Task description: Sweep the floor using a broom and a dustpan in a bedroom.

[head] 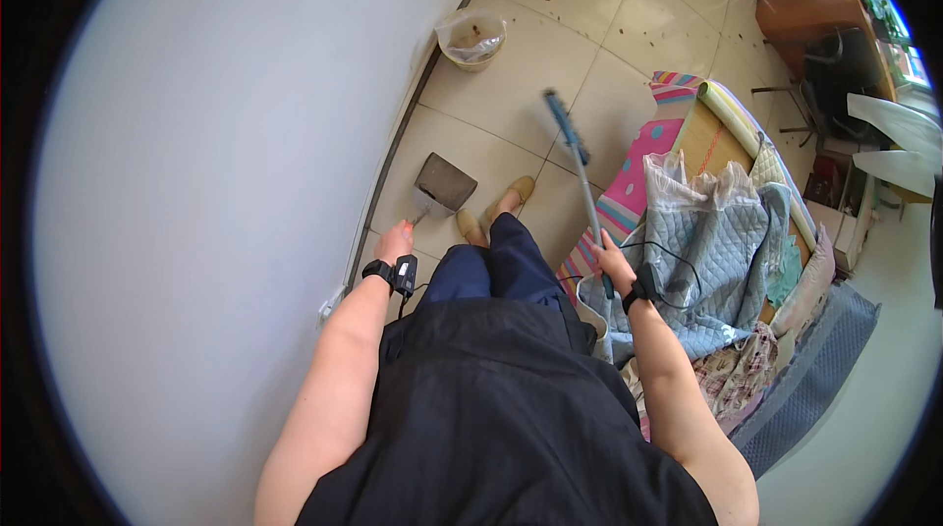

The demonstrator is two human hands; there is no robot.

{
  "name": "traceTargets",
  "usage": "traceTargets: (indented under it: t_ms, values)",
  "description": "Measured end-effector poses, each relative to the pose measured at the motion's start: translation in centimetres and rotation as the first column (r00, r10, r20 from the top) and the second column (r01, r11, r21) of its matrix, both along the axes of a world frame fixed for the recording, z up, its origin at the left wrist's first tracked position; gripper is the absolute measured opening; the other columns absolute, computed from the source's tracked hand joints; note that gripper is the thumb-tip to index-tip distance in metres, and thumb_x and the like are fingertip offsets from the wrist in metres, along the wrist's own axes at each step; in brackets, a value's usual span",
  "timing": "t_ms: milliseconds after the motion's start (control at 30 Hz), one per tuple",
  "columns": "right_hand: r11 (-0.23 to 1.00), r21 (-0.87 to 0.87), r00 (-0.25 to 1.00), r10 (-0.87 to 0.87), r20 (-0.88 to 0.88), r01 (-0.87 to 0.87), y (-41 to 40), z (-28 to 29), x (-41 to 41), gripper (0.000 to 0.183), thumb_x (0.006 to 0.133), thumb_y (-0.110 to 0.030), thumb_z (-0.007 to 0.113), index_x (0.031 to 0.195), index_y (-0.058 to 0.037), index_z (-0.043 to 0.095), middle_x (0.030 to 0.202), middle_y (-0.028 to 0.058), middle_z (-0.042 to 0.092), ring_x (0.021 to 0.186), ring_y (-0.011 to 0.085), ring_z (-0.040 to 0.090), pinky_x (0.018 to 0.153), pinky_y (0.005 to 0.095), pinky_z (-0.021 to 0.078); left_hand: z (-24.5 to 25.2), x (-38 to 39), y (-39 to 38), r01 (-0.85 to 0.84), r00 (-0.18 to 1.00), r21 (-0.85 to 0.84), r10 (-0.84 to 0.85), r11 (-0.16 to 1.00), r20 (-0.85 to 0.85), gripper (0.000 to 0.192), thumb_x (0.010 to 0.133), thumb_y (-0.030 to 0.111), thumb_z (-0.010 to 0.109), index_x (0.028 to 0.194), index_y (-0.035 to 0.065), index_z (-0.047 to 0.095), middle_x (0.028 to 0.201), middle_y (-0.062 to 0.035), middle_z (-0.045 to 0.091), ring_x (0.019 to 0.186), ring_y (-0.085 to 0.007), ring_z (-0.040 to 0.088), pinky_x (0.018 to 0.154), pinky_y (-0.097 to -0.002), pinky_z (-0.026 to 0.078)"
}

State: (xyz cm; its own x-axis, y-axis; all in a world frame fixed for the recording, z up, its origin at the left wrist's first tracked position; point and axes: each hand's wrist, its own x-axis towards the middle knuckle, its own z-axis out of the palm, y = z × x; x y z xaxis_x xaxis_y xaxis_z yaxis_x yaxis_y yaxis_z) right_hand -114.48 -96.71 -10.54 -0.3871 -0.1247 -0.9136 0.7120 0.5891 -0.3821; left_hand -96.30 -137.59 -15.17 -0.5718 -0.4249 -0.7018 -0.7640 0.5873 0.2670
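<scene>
My left hand (395, 242) is closed around the handle of a dustpan (446, 183), whose pan is just ahead of my feet near the wall. In my right hand (613, 261) is the grey pole of a broom (587, 191), gripped near its dark end. The broom's blue bristled head (566, 127) lies farther forward, over the tiles to the right of the dustpan, slightly blurred. I cannot tell whether its bristles touch the floor. A band with a small black device sits on each wrist.
A waste bin (474, 43) with a clear plastic liner stands against the white wall (258, 121). Small dark bits dot the tiled floor (560, 18) farther ahead. On my right, a bed (700, 135) carries a striped mat and a quilted blue cloth (685, 253). Beyond it is a black chair (840, 84).
</scene>
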Motion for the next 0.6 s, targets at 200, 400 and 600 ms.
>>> traceTargets:
  t_ms: [200, 400, 600]
  values:
    - [0.672, -0.272, 0.719, -0.584, 0.378, 0.689, -0.3, -9.3, 1.1, 0.019, 0.081, -0.011, 0.046, 0.099, -0.0026, 0.045, 0.048, 0.0044, 0.043, 0.046, 0.0173, 0.049, 0.040, 0.0277, 0.0380, 0.5, -1.7, 0.1, 0.034, 0.999, 0.032, -0.034, 0.999, -0.003, 0.023, 0.079, 0.023, 0.044, 0.098, 0.0114, 0.053, 0.092, -0.0148, 0.058, 0.087, -0.0343, 0.054, 0.071, -0.0440, 0.044]
    - [0.966, 0.007, 0.956, 0.256, 0.145, -0.260, -12.3, -3.0, 8.7, 0.057, 0.082, -0.013, 0.050, 0.132, -0.0069, 0.023, 0.059, 0.0049, 0.051, 0.046, 0.0147, 0.050, 0.042, 0.0272, 0.0410, 0.6, -0.4, -0.2, -0.004, 1.000, -0.008, 0.004, 1.000, 0.002, 0.021, 0.079, 0.019, 0.043, 0.093, 0.0104, 0.055, 0.091, -0.0146, 0.059, 0.086, -0.0333, 0.055, 0.070, -0.0437, 0.044]
    - [0.940, -0.201, 0.929, 0.314, 0.198, -0.275, -11.2, 0.1, 6.5, 0.058, 0.080, -0.009, 0.052, 0.132, -0.0105, 0.026, 0.054, 0.0046, 0.047, 0.043, 0.0127, 0.047, 0.037, 0.0275, 0.0387, 0.1, -1.1, 0.0, -0.013, 1.000, 0.025, 0.014, 1.000, -0.027, 0.021, 0.079, 0.020, 0.043, 0.094, 0.0110, 0.055, 0.090, -0.0136, 0.059, 0.086, -0.0329, 0.055, 0.070, -0.0426, 0.044]
